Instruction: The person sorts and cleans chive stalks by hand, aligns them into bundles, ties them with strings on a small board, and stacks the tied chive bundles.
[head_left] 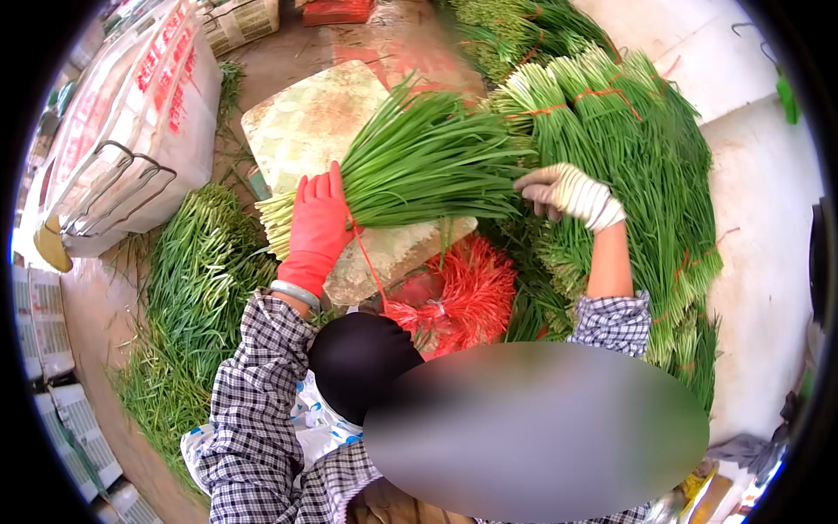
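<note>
My left hand (319, 220), in a red rubber glove, grips a bunch of garlic chives (428, 162) near its pale stem ends. The bunch lies across a worn pale board (305, 118), its green leaves fanned to the right. A red plastic strand (368, 260) runs from beside my left hand down to a bundle of red plastic string (476, 293). At the leaf tips is my right hand (567, 194), in a white striped glove. Its fingers are bent together; what they hold, if anything, is hidden.
Tied chive bunches (620, 140) are piled on the right, bound with red string. Loose chives (196, 288) lie in a heap on the left. A white crate (175, 113) with metal handles stands at the upper left. A black rounded object (362, 362) is below the board.
</note>
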Demonstrator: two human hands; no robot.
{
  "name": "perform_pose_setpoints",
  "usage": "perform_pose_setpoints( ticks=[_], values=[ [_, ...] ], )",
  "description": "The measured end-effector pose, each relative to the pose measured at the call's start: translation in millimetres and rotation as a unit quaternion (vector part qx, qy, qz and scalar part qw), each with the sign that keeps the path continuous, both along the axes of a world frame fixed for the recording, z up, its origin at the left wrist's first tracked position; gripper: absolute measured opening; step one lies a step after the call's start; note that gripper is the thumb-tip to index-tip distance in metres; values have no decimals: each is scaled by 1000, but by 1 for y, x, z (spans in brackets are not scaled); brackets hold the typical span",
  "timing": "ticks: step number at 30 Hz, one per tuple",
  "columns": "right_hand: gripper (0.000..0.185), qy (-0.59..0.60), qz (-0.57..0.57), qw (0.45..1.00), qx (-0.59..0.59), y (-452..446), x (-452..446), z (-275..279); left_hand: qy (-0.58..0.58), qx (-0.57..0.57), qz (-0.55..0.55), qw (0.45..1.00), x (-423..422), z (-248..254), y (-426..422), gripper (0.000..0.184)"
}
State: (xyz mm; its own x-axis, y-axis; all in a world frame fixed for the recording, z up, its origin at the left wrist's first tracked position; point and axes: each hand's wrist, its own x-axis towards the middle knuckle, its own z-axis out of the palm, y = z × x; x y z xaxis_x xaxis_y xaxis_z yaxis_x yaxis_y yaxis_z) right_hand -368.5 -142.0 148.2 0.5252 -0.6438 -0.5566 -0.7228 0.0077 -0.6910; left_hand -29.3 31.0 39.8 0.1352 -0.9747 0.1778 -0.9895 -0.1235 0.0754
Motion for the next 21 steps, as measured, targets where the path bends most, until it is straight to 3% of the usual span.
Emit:
perform_pose_setpoints(
  ticks=[1,3,4,7,8,9,10,11,12,13,14,15,17,18,19,21],
  values=[
    [30,37,-41,998,-8,5,-13,-22,1,-2,-8,1000,-1,4,1,115],
    [31,11,1,998,-68,37,-24,-59,25,64,-14,998,-4,20,-2,116],
    [31,-36,14,998,-41,58,-20,-73,15,83,-22,996,-6,27,-4,120],
    [32,-147,75,985,-60,120,17,-101,-111,59,-51,991,-17,36,-10,124],
    [33,-168,16,985,35,136,38,-99,-110,52,-66,990,-19,43,-17,124],
    [39,-252,-16,960,119,149,57,-112,-53,133,-47,989,-18,50,-23,124],
    [46,-264,-22,953,145,157,78,-127,1,215,-25,976,-16,55,-26,124],
    [54,-325,-66,929,162,166,97,-144,-6,213,-34,977,-12,54,-26,124],
    [64,-344,-101,911,203,172,105,-119,62,182,-35,981,-7,50,-24,125],
    [66,-447,-116,859,221,171,123,-152,130,151,-36,979,-9,50,-22,125],
    [69,-546,-118,793,245,169,142,-184,170,190,-15,967,-18,72,-16,124],
    [69,-551,-123,790,240,171,153,-176,165,191,-23,967,-22,86,-7,124],
    [71,-644,-312,635,292,171,164,-146,229,188,-76,952,-29,105,13,126],
    [72,-709,-288,562,316,164,163,-136,198,164,-100,961,-35,116,24,126],
    [72,-714,-277,561,314,164,163,-125,191,155,-99,964,-42,128,34,126],
    [73,-763,-267,517,281,170,159,-91,64,66,-137,986,-60,156,52,126]
  ],
)
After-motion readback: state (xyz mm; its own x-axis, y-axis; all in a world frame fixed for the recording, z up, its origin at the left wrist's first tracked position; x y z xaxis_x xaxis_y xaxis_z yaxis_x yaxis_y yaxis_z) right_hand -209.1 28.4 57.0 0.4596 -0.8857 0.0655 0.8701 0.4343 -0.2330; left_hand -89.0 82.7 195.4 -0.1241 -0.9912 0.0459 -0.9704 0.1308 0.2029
